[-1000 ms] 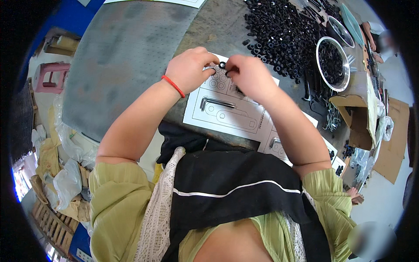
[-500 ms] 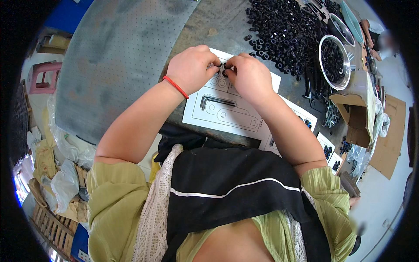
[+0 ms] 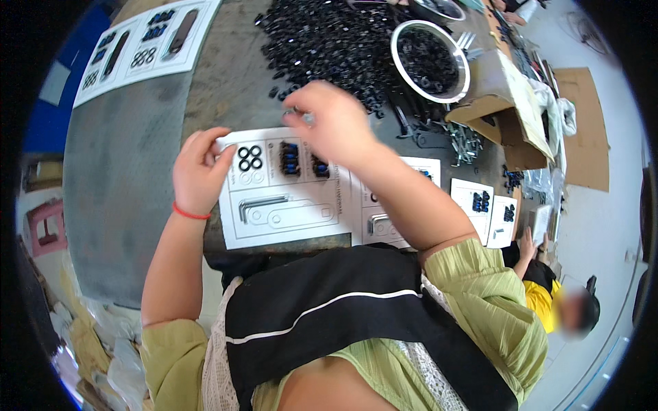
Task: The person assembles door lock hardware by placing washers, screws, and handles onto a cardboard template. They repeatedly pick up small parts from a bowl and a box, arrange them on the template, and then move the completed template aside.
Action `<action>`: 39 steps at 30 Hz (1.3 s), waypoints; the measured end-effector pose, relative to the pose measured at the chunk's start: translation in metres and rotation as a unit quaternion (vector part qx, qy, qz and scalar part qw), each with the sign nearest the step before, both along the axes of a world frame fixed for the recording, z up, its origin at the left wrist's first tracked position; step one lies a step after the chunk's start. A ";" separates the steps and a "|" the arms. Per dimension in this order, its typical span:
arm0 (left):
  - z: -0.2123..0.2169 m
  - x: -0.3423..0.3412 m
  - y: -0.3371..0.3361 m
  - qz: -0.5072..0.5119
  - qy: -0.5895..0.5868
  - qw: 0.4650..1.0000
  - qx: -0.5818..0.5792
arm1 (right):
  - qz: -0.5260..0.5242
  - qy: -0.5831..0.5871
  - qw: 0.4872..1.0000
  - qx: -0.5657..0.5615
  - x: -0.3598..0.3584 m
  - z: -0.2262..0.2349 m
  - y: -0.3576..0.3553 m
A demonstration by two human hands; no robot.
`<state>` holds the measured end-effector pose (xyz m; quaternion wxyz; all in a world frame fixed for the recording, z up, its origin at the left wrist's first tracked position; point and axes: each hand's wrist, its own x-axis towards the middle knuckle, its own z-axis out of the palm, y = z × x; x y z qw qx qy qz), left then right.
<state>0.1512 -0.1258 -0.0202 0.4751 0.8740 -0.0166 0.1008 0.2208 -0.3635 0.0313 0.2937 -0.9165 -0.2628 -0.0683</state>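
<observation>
My left hand (image 3: 199, 171) wears a red cord at the wrist. Its thumb and forefinger are apart at the top left corner of a white printed card (image 3: 301, 229). Several black rings (image 3: 250, 157) lie on the card near that hand, beside dark screws with blue marks (image 3: 290, 159). Lower down, L-shaped hex keys (image 3: 264, 203) rest over a printed outline. My right hand (image 3: 336, 123), blurred by motion, is above the card's top edge, its fingertips toward the loose black parts. What its fingers hold, if anything, I cannot make out. My right hand hides part of the card.
A large heap of small black parts (image 3: 329, 41) covers the far table, with a metal bowl (image 3: 430, 61) and a cardboard box (image 3: 504, 113) to its right. Filled cards (image 3: 140, 48) lie far left; others (image 3: 473, 205) lie right. A person (image 3: 541, 281) is at the right.
The view has swung left. My hands, together over the card before, are now apart: the right is at its top edge, the left at its corner. Several black rings now show, uncovered.
</observation>
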 end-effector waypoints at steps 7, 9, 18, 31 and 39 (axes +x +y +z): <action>-0.023 0.011 0.005 0.014 0.000 0.998 -0.055 | -0.271 0.035 0.932 -0.239 0.090 0.027 -0.188; -0.018 0.010 0.003 0.013 0.032 0.999 -0.014 | -0.257 0.067 0.929 -0.258 0.094 0.019 -0.200; -0.025 0.009 0.005 0.037 0.029 0.999 -0.022 | -0.207 0.078 0.968 -0.122 0.092 0.015 -0.212; -0.020 0.010 0.010 0.089 0.039 0.991 -0.096 | -0.151 -0.024 0.952 -0.266 0.114 0.009 -0.230; 0.029 -0.003 -0.009 -0.012 -0.017 1.000 -0.018 | -0.234 -0.111 0.929 -0.264 0.091 0.018 -0.177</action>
